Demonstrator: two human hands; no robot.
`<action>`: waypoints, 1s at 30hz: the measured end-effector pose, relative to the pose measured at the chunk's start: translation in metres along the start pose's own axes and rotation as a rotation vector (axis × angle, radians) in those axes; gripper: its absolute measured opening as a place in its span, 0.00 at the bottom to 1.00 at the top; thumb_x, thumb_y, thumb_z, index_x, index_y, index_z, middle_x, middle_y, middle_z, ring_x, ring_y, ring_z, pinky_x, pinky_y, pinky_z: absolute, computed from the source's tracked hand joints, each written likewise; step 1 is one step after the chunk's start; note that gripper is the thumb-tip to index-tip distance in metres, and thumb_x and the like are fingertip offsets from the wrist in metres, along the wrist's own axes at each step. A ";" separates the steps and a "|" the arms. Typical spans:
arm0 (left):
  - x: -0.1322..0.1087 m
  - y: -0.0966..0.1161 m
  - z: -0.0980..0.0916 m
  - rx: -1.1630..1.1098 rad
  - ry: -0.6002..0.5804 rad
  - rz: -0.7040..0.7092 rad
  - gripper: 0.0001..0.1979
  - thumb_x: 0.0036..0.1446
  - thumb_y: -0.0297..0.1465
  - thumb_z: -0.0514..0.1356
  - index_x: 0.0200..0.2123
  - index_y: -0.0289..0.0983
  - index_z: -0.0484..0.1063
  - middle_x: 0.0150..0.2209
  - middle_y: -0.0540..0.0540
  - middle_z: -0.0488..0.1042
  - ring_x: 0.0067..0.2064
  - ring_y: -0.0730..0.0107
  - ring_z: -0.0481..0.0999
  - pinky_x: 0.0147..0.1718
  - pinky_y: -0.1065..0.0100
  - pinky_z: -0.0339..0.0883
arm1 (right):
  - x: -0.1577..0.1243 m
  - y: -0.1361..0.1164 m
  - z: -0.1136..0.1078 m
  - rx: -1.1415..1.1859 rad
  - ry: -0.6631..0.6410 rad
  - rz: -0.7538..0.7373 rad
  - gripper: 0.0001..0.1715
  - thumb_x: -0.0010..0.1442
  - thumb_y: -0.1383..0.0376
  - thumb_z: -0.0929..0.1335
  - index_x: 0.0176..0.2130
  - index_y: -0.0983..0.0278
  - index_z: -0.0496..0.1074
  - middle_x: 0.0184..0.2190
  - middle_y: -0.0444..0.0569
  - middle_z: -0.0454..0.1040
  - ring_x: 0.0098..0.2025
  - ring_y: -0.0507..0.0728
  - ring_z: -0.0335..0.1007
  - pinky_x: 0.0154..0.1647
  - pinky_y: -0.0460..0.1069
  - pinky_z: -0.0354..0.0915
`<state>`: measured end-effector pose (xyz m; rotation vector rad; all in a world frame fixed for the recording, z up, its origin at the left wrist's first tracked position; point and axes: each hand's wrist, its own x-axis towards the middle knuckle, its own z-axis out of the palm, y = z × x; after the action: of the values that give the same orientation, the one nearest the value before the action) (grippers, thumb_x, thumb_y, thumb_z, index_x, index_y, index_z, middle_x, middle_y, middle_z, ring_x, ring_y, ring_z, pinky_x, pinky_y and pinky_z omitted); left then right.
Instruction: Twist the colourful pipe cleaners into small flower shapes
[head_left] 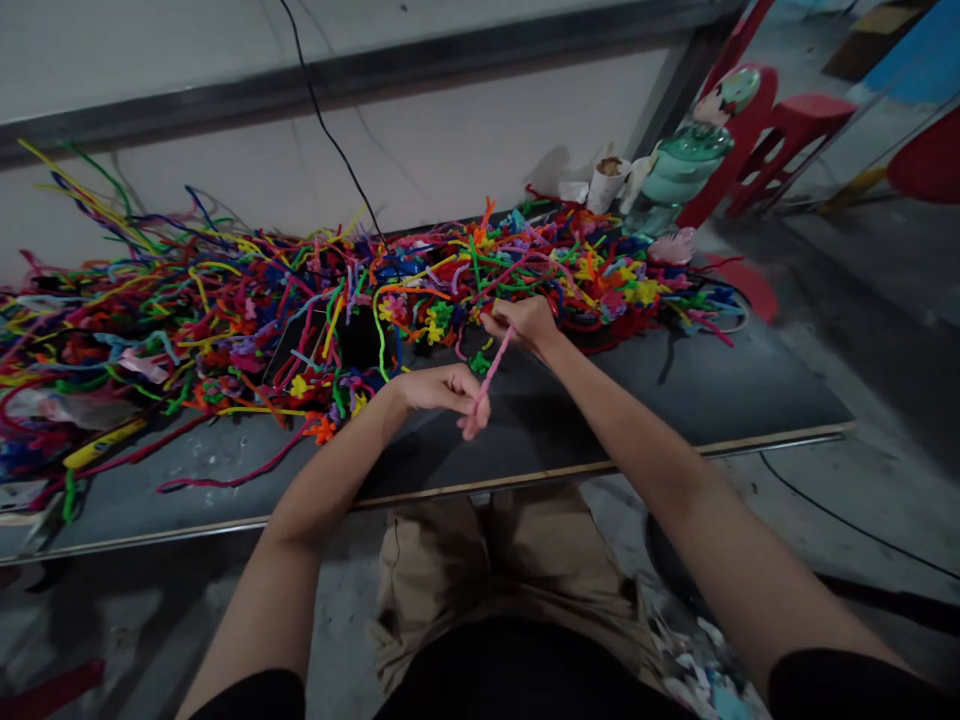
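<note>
A pink pipe cleaner (495, 368), looking twisted along its length, slants between my two hands above the dark tabletop. Its lower end is pinched in my left hand (448, 392), near the table's front edge. My right hand (527, 326) grips the upper end, farther back and to the right; its fingertips are partly hidden by the hand itself. Just behind my hands lies a heap of many-coloured pipe cleaners (247, 290), some bent into small flower-like shapes. A green twisted piece (480, 363) rests on the table between my hands.
The dark table (720, 385) runs across the view against a pale wall. A black cable (330, 125) hangs into the heap. At the right end stand a white cup (606, 184) and a green translucent figure (679, 165). Red stools (799, 135) are beyond, and litter (709, 665) lies below.
</note>
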<state>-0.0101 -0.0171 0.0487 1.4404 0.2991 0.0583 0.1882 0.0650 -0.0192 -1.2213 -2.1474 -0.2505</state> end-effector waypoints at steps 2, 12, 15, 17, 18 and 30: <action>0.012 0.000 -0.001 0.023 0.144 0.146 0.28 0.40 0.58 0.68 0.20 0.36 0.76 0.21 0.39 0.76 0.31 0.57 0.78 0.32 0.59 0.71 | -0.002 -0.001 0.004 0.004 -0.078 -0.010 0.23 0.60 0.53 0.63 0.20 0.62 0.68 0.14 0.45 0.68 0.21 0.53 0.64 0.26 0.47 0.49; 0.055 -0.017 -0.093 0.416 1.509 0.694 0.17 0.67 0.43 0.52 0.39 0.40 0.76 0.48 0.44 0.78 0.60 0.65 0.71 0.60 0.60 0.63 | 0.003 -0.038 -0.018 0.103 -0.144 0.163 0.21 0.61 0.54 0.63 0.27 0.65 0.74 0.21 0.50 0.74 0.25 0.54 0.68 0.27 0.47 0.53; 0.045 -0.024 -0.085 0.942 1.376 0.556 0.17 0.69 0.37 0.49 0.36 0.39 0.76 0.46 0.42 0.79 0.60 0.64 0.71 0.60 0.59 0.62 | 0.004 -0.054 -0.033 0.082 -0.255 0.313 0.20 0.63 0.54 0.63 0.30 0.65 0.75 0.25 0.52 0.77 0.27 0.56 0.71 0.28 0.48 0.56; 0.034 -0.024 -0.075 1.263 1.156 0.365 0.15 0.68 0.34 0.50 0.36 0.39 0.76 0.42 0.40 0.80 0.56 0.62 0.74 0.57 0.59 0.65 | 0.004 -0.056 -0.040 -0.022 -0.309 0.403 0.19 0.62 0.55 0.64 0.33 0.65 0.77 0.27 0.55 0.78 0.29 0.59 0.73 0.30 0.49 0.57; 0.029 -0.023 -0.069 1.380 1.075 0.260 0.14 0.67 0.32 0.50 0.37 0.38 0.76 0.40 0.39 0.80 0.53 0.60 0.76 0.55 0.58 0.66 | 0.004 -0.054 -0.041 -0.075 -0.314 0.427 0.18 0.62 0.56 0.65 0.35 0.66 0.77 0.28 0.56 0.79 0.30 0.60 0.74 0.31 0.49 0.58; 0.021 -0.036 -0.001 0.926 0.913 0.069 0.17 0.69 0.36 0.47 0.30 0.38 0.68 0.21 0.53 0.69 0.23 0.75 0.71 0.27 0.74 0.60 | 0.001 -0.001 -0.009 -0.106 -0.199 -0.083 0.27 0.66 0.69 0.57 0.24 0.66 0.76 0.15 0.50 0.71 0.20 0.52 0.62 0.26 0.48 0.47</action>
<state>0.0047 -0.0161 0.0102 2.2762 1.1282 0.7237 0.1912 0.0616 -0.0113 -1.2640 -2.3862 -0.2921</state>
